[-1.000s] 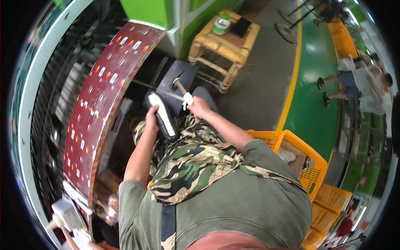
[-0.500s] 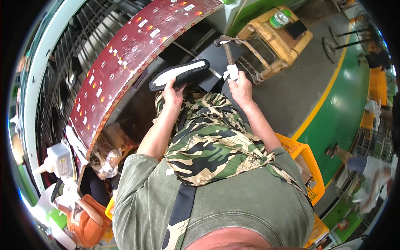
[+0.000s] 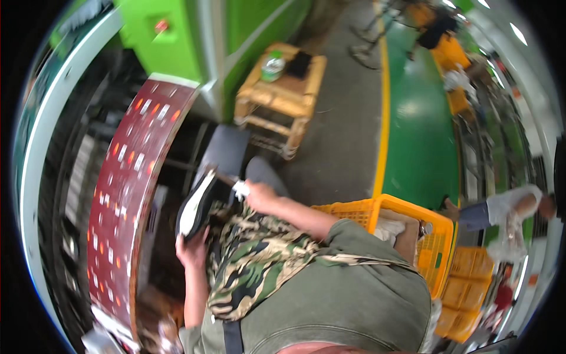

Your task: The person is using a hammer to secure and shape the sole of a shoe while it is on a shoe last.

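Note:
My left hand (image 3: 191,252), closed around its lower end, holds a black shoe (image 3: 197,206) with a long white underside facing up. In my right hand (image 3: 263,197) is a hammer (image 3: 226,177), its handle wrapped in white material where I grip it. The hammer's head end is at the upper tip of the shoe; motion blur hides whether they touch. Both hands are above my lap, over a camouflage apron (image 3: 259,253).
A dark red curved panel (image 3: 127,177) with labels stands at my left. Ahead is a bamboo stool (image 3: 280,88) bearing a bottle (image 3: 273,66) and a dark flat object (image 3: 299,64). A yellow crate (image 3: 436,259) is at my right; beyond it is another person (image 3: 501,212).
The view has swung, shifting the stool and panel leftward. The hammer, formerly apart from the shoe, is now at its tip. The shoe has turned from lying crosswise to pointing away from me.

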The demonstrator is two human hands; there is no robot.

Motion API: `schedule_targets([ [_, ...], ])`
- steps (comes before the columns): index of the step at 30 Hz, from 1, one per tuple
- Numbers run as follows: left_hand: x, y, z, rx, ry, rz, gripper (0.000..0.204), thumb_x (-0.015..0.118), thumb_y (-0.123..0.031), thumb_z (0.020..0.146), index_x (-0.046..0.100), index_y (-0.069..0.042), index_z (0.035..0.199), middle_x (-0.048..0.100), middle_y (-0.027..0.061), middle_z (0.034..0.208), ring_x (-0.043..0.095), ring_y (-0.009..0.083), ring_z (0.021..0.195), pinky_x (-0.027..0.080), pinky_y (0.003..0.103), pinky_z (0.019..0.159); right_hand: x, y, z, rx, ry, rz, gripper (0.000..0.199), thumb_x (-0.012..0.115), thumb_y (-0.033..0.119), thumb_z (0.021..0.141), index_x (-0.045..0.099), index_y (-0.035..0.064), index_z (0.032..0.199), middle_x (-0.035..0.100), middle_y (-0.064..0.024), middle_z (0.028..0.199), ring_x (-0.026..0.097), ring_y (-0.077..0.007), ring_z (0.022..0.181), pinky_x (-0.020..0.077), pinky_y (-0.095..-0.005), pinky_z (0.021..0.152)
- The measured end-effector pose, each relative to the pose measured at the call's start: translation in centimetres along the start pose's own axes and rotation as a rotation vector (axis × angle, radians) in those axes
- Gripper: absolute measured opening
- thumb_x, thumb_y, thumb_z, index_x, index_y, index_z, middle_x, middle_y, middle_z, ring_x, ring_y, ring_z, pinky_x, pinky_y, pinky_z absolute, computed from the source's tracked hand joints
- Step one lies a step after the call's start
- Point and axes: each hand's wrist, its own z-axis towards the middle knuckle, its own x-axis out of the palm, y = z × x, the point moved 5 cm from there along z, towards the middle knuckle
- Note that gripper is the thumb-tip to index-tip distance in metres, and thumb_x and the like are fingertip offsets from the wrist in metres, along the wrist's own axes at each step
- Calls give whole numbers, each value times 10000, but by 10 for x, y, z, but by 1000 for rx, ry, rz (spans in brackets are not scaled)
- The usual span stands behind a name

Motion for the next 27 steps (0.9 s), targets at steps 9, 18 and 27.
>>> schedule_targets([
  [9, -9, 28, 2, -547, -154, 330, 513, 692, -195, 842, 532, 9, 1284, 657, 191, 1156, 666, 361, 1011, 604, 430, 750, -11, -6, -12, -75, 12, 66, 278, 616, 163, 842, 514, 58, 1079, 665, -237, 896, 642, -470, 875, 503, -572, 760],
  [18, -37, 58, -3, -461, -64, 595, 412, 550, -144, 913, 532, 139, 1211, 669, 206, 985, 670, 284, 775, 564, 329, 677, -102, 67, 39, -126, 134, 4, 183, 687, 224, 801, 654, 84, 913, 678, -164, 850, 679, -318, 792, 536, -436, 697],
  [27, 23, 89, 8, -312, -263, 314, 176, 618, -63, 904, 600, 72, 1016, 674, 158, 854, 666, 231, 684, 559, 328, 582, -286, 184, -20, -823, -755, 624, 68, 571, 56, 968, 564, -4, 1000, 627, -58, 762, 599, -96, 608, 487, -238, 543],
])
